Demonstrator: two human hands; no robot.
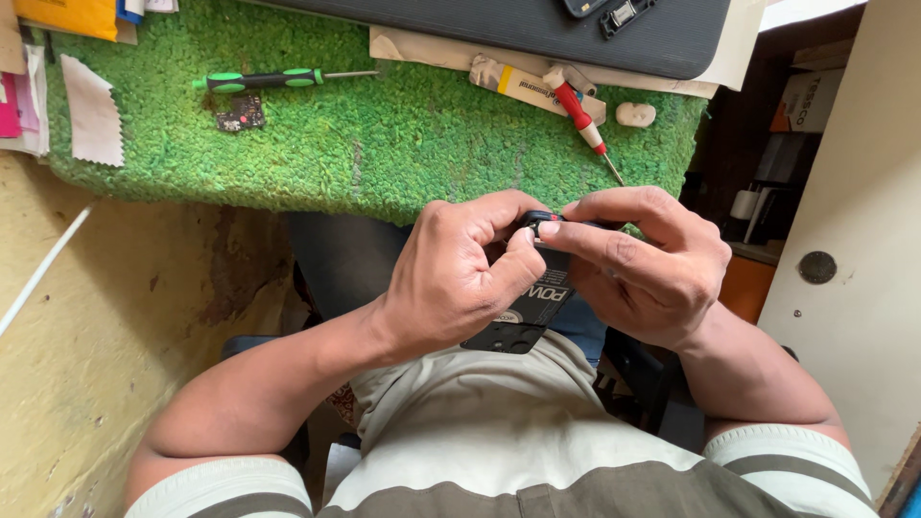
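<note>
— How are the hands set?

— Both forearms come in from the sides, elbows out, meeting over the lap. The left hand (460, 278) is curled tight round a black phone-like device (523, 317), thumb pressed at its top edge. The right hand (648, 259) closes on the same top end from the other side, forefinger stretched across to meet the left thumb.

— Where is the device?

— Held upright between both hands, above the lap, just short of the desk edge.

— And further off?

— A green fuzzy mat (384, 125), with a red-handled screwdriver (585, 120), a small circuit board (240, 113), a green-and-black screwdriver (264, 80), then a dark laptop (518, 29).
</note>
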